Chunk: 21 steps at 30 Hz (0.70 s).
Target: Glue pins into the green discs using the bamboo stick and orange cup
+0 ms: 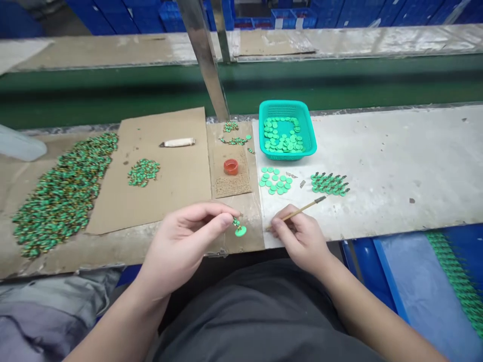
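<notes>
Between thumb and forefinger, my left hand (pixel 184 241) pinches a small green figurine (pixel 236 222) with a round green disc (pixel 240 231) at its lower end. My right hand (pixel 300 234) is closed round a thin wooden brush (pixel 302 209), its dark end pointing up and right. Just beyond the hands, a small red cap (pixel 231 167) sits on a brown textured board (pixel 233 187). Loose green discs (pixel 279 183) lie on the white surface past my right hand. To their right stand several green figurines on discs (pixel 329 184) in close rows.
A teal basket (pixel 287 157) holds more discs. On cardboard (pixel 181 191) at left lie a small pile of green pieces (pixel 144 172) and a white-wrapped tool with a dark tip (pixel 177 143). Beyond is a large heap (pixel 64 196). A metal post (pixel 206 60) rises behind the bench.
</notes>
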Motion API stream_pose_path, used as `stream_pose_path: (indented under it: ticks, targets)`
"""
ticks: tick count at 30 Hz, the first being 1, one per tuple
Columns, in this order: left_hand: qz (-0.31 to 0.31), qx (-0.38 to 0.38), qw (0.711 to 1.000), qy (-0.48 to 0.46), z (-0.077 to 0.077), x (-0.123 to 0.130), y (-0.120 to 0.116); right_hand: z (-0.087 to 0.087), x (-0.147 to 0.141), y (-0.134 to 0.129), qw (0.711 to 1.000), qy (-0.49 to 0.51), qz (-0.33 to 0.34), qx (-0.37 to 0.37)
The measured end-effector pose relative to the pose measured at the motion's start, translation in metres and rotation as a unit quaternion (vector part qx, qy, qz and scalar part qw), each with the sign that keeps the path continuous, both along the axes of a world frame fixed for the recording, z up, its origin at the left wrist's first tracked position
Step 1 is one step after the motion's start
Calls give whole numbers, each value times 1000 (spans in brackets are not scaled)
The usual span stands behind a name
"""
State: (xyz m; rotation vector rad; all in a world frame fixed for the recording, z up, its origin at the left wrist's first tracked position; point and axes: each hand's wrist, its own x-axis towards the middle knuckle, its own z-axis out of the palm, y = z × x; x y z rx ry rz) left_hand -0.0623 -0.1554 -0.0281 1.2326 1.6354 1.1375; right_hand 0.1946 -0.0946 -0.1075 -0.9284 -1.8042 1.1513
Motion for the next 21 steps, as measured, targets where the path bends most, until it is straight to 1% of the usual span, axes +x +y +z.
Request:
stream_pose_path:
  ticks: [3, 7, 11, 14, 16, 17, 21]
  targets:
    - [-1, -11, 1000, -18, 6, 5, 4, 5, 4, -3, 1000, 11, 12, 19]
    - [-9, -27, 999, -36, 5, 9, 15, 10, 20, -15, 999, 15, 18, 46]
    - [-35, -20, 999, -19, 8, 15, 26, 10, 40, -27, 999, 10, 7, 45]
    - [-55, 0, 998, 21, 9, 23, 29, 7, 52, -31, 998, 1, -12, 55]
    - [-62, 26, 996, 67, 1, 29, 29, 6, 57, -31, 998, -1, -26, 63]
    - [-63, 45, 993, 93, -5, 32, 28, 6, 59, -30, 997, -2, -32, 64]
    - [-70, 121, 974, 179, -43, 47, 21, 7, 63, -22, 997, -17, -54, 47]
